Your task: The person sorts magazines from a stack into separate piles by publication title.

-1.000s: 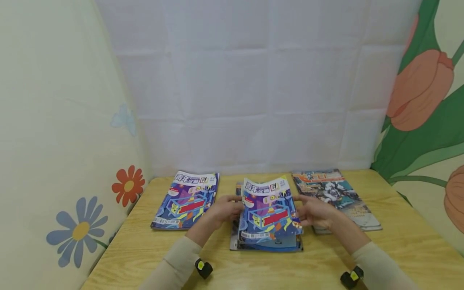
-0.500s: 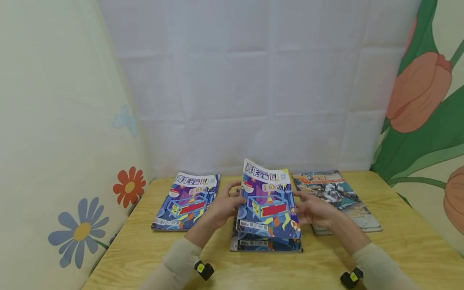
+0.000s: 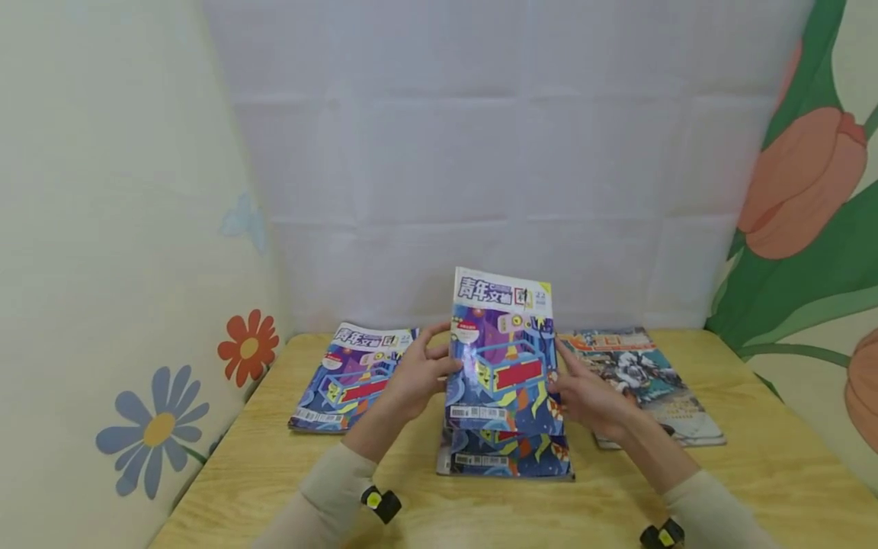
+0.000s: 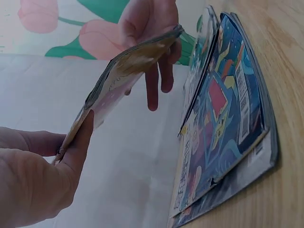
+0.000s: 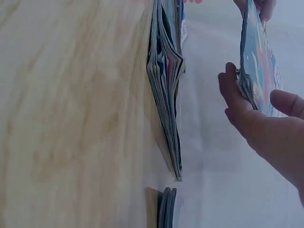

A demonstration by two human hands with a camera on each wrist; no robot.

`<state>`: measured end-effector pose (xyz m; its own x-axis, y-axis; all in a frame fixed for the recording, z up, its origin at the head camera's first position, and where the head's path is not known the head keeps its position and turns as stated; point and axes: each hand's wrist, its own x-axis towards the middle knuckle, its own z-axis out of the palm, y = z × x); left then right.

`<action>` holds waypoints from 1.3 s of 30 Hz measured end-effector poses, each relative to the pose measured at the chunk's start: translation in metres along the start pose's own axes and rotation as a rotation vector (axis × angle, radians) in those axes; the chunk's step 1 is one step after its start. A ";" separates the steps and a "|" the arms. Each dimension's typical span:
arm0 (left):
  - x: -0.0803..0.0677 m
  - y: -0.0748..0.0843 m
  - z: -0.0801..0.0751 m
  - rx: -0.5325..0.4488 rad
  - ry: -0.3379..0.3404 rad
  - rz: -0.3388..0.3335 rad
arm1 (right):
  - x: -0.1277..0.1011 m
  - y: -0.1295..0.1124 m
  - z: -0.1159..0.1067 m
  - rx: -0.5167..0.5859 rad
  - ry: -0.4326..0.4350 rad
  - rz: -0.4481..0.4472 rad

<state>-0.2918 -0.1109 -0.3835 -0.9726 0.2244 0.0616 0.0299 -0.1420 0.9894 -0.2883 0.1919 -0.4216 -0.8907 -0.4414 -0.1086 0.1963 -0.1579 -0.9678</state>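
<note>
A purple-blue magazine (image 3: 504, 358) with a white title band is held up, tilted, above the middle stack of magazines (image 3: 507, 456). My left hand (image 3: 420, 375) pinches its left edge; in the left wrist view the thumb and fingers (image 4: 78, 147) lie on opposite faces. At the right edge, my right hand (image 3: 593, 400) holds it, thumb on the cover side and fingers behind in the right wrist view. The stack beneath has the same cover design on top, as the left wrist view shows (image 4: 218, 104). A gap separates the held magazine from this stack.
To the left lies a similar purple magazine pile (image 3: 350, 381), partly behind my left forearm. Magazines with a teal and orange cover (image 3: 645, 381) lie to the right, partly behind my right hand. A white cloth (image 3: 439, 152) hangs behind the wooden table (image 3: 480, 518).
Both hands have raised the purple-blue magazine from the middle stack, and it has tipped more upright. More of the matching cover beneath shows. The side piles stay where they were.
</note>
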 end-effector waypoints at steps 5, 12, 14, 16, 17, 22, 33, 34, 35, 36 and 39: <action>0.001 -0.002 -0.009 0.020 0.006 -0.007 | 0.001 0.003 0.000 0.105 -0.077 -0.037; -0.003 0.001 -0.040 0.093 0.004 -0.019 | 0.011 0.012 0.014 0.307 -0.194 -0.049; -0.005 0.004 -0.049 0.129 0.020 -0.021 | 0.017 0.013 0.021 0.333 -0.224 -0.047; -0.007 0.007 -0.059 0.158 0.036 -0.024 | 0.022 0.013 0.030 0.340 -0.242 -0.046; -0.008 0.008 -0.065 0.173 0.046 -0.024 | 0.025 0.014 0.035 0.342 -0.248 -0.045; -0.012 0.010 -0.087 0.191 0.100 -0.034 | 0.036 0.019 0.059 0.354 -0.222 -0.028; -0.008 0.002 -0.140 0.227 0.071 -0.024 | 0.069 0.026 0.102 0.416 -0.133 0.019; -0.007 0.003 -0.145 0.239 0.075 -0.034 | 0.072 0.026 0.107 0.416 -0.114 0.029; -0.006 0.003 -0.149 0.247 0.088 -0.049 | 0.077 0.027 0.112 0.417 -0.098 0.039; -0.006 0.003 -0.154 0.258 0.100 -0.064 | 0.081 0.027 0.117 0.420 -0.090 0.047; -0.005 0.003 -0.167 0.290 0.129 -0.111 | 0.093 0.028 0.131 0.432 -0.071 0.067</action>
<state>-0.3258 -0.2736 -0.4023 -0.9942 0.0962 -0.0475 -0.0316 0.1607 0.9865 -0.3124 0.0309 -0.4294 -0.8426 -0.5208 -0.1372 0.4194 -0.4747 -0.7738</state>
